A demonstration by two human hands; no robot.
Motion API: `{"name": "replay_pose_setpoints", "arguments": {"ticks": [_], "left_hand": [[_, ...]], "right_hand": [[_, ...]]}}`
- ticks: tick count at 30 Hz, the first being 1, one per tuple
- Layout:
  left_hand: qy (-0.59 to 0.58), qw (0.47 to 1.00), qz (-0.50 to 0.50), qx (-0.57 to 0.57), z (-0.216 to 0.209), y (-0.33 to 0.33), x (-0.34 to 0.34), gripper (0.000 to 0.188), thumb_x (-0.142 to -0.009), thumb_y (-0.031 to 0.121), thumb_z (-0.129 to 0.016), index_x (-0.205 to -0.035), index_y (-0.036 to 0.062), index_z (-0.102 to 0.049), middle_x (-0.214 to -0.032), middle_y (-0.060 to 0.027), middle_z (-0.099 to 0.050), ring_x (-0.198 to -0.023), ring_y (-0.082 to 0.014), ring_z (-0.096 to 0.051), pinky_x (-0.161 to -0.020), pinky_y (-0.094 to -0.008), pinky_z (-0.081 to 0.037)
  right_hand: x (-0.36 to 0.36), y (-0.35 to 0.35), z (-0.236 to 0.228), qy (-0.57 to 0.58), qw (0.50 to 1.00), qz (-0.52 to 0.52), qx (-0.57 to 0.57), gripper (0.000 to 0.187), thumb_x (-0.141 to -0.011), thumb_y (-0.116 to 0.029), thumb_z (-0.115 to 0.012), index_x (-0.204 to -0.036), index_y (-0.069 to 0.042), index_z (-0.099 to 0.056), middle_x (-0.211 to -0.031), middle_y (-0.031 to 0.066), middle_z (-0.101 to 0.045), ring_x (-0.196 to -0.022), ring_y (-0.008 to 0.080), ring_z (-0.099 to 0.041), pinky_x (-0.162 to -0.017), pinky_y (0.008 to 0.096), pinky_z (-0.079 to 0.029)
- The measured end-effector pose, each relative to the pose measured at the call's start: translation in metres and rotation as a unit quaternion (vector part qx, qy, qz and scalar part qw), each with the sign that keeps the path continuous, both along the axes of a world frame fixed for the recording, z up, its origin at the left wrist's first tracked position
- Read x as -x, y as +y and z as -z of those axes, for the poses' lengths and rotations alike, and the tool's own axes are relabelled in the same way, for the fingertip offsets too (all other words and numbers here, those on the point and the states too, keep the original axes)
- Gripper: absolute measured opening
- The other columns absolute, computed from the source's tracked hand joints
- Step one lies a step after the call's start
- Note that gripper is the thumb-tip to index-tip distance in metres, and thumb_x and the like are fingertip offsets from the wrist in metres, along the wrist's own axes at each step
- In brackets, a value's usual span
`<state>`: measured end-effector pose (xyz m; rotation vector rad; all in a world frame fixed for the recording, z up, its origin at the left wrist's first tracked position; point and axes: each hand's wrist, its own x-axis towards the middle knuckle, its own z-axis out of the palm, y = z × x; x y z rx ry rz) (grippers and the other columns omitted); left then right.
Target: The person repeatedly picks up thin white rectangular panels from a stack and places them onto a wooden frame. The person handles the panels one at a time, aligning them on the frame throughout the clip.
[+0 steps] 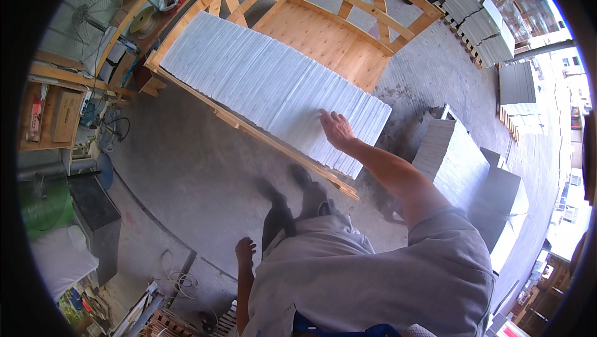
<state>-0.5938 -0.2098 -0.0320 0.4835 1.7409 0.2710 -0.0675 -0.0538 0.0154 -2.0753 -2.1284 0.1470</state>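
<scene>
A long row of thin grey-white slabs (pixel 249 76), likely stone or tile, stands on edge, packed face to face in a wooden crate (pixel 323 35). My right hand (pixel 336 129) reaches out over the row's near right part. Its fingers are stretched out and rest on the slabs' upper edges, gripping none of them. Down at my side hangs my left hand (pixel 245 250), away from the crate, its fingers loosely bent and apart with nothing seen in them.
To the right stand blocks of stacked slabs (pixel 451 156), with more slab stacks on pallets (pixel 482 23) behind. A fan (pixel 87 17) and a cluttered wooden shelf (pixel 56 113) are at the left. A loose cable (pixel 180 282) lies on the concrete floor (pixel 186 169).
</scene>
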Motion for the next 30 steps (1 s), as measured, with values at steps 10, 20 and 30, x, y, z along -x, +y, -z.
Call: {"name": "replay_pose_setpoints", "arguments": {"ticks": [10,20,30], "left_hand": [[-0.007,1.000,-0.015,0.006,0.005,0.001,-0.001,0.026,-0.085,0.023,-0.050,-0.102,0.0036,-0.057,-0.090,-0.0088,-0.061,-0.075,-0.0200,-0.064,-0.053,-0.0301,-0.047],[-0.011,1.000,0.000,0.007,0.003,0.002,0.000,0.025,-0.085,0.024,-0.050,-0.098,0.0033,-0.057,-0.090,-0.0091,-0.061,-0.076,-0.0200,-0.064,-0.053,-0.0296,-0.046],[-0.013,1.000,-0.008,-0.010,0.008,0.005,-0.001,0.031,-0.085,0.026,-0.050,-0.102,0.0018,-0.057,-0.091,-0.0093,-0.061,-0.076,-0.0210,-0.064,-0.054,-0.0300,-0.046]], "right_hand": [[-0.002,0.013,0.005,0.009,1.000,-0.001,0.028,0.016,-0.081,-0.006,-0.047,-0.095,-0.003,-0.054,-0.110,0.0098,-0.049,-0.093,0.0242,-0.052,-0.081,0.0365,-0.043],[0.014,0.022,0.006,-0.004,0.998,0.050,0.034,0.039,-0.079,-0.003,-0.049,-0.118,-0.007,-0.049,-0.109,0.0118,-0.047,-0.096,0.0252,-0.052,-0.081,0.0379,-0.043],[0.013,0.028,0.005,-0.022,0.999,0.034,0.013,0.035,-0.078,-0.003,-0.050,-0.113,-0.006,-0.053,-0.118,0.0121,-0.046,-0.095,0.0255,-0.052,-0.080,0.0381,-0.043]]}}
